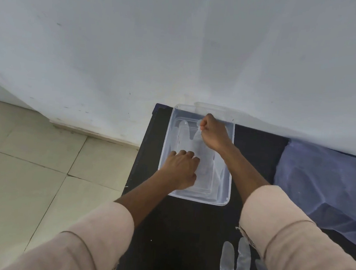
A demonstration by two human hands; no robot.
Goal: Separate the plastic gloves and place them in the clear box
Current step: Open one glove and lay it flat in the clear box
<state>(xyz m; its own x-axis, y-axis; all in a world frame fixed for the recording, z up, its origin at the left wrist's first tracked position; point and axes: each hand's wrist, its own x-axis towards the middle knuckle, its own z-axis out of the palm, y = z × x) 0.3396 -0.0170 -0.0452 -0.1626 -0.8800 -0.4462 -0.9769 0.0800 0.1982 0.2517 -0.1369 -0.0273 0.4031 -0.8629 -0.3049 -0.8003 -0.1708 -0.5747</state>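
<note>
Black table (178, 230): both hands in clear box (227, 181), R hand (214, 132) pinching glove (190, 142), L hand (180, 169) pressing flat.

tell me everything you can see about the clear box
The clear box is a shallow, rectangular tray of see-through plastic with rounded corners, lying flat on the black table by the wall. Thin plastic gloves lie flat inside. The left hand presses on them; the right hand pinches a glove's tip.

A black surface (178, 230) stands against a pale grey wall (137, 46). Beige floor tiles (32, 166) spread past its left edge. Near the surface's far right corner lies a crumpled bluish plastic bag (322, 184).
</note>
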